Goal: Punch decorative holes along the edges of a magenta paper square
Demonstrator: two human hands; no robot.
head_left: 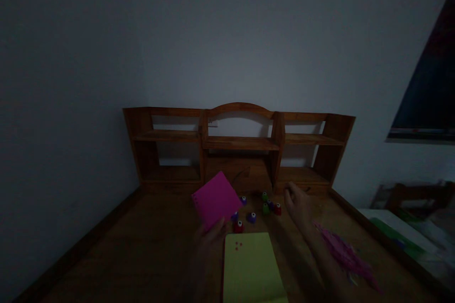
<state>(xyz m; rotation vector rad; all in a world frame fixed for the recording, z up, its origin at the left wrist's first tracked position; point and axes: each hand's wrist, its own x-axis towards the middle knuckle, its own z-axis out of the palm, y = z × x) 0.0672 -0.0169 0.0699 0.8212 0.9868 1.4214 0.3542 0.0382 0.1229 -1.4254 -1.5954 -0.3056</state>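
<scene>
My left hand [214, 233] holds a bright pink square sheet [217, 201] by its lower corner, tilted above the desk. A few small marks or holes run along the sheet's left edge. My right hand [297, 204] is raised over the right side of the desk with its fingers closed; whatever may be in them is hidden. Below lies a yellow pad [251, 267] with 3 small red dots near its top. Between my hands stand several small round pieces with white eye-like spots, among them a red one [238, 227] and a purple one [251, 218].
A wooden shelf unit [241, 143] spans the back of the desk [152, 246]. A crumpled pink bundle [343, 251] lies beside my right forearm. Beyond the desk's right edge are a white-and-green surface [394, 232] and a wooden chair back [421, 195]. The room is dim.
</scene>
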